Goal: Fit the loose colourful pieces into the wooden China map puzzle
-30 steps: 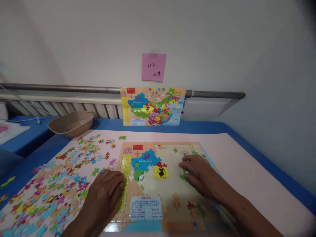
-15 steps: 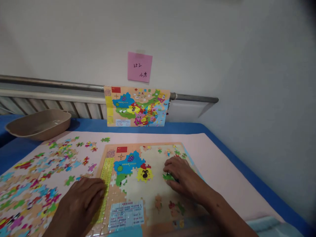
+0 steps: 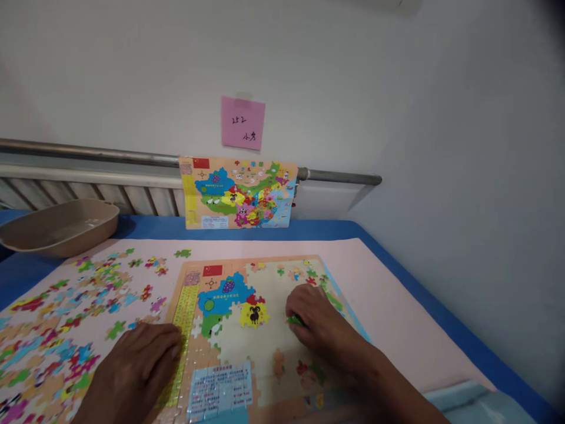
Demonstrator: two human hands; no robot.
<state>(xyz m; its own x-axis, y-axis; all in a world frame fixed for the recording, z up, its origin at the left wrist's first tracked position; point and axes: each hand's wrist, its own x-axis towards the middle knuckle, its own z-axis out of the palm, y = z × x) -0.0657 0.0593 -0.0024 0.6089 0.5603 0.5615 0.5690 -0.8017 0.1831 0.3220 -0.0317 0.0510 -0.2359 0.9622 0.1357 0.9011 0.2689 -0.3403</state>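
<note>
My right hand (image 3: 315, 312) is over the bare middle of the jigsaw board, its fingers closed on a green puzzle piece (image 3: 296, 320) that is mostly hidden. My left hand (image 3: 135, 362) rests loosely bent on the left side of the jigsaw puzzle (image 3: 216, 350), beside its yellow strip; I see nothing in its fingers. Joined pieces make up the puzzle's left part, with a blue region and a text box. A yellow cluster with a black ram (image 3: 255, 314) lies right of the blue region. Loose pieces (image 3: 278, 364) lie on the board's lower part, others near its top right.
Many loose pieces (image 3: 70, 318) spread over the pink sheet (image 3: 388, 306) on the left. A beige basin (image 3: 62, 227) stands at the back left. The reference map picture (image 3: 238, 191) leans upright at the back, below a pink note (image 3: 242, 122). Light blue cloth (image 3: 468, 403) lies at lower right.
The fingers of my right hand have curled further over the green piece, so less of it shows. My left hand stays on the puzzle's left side. The view has shifted slightly.
</note>
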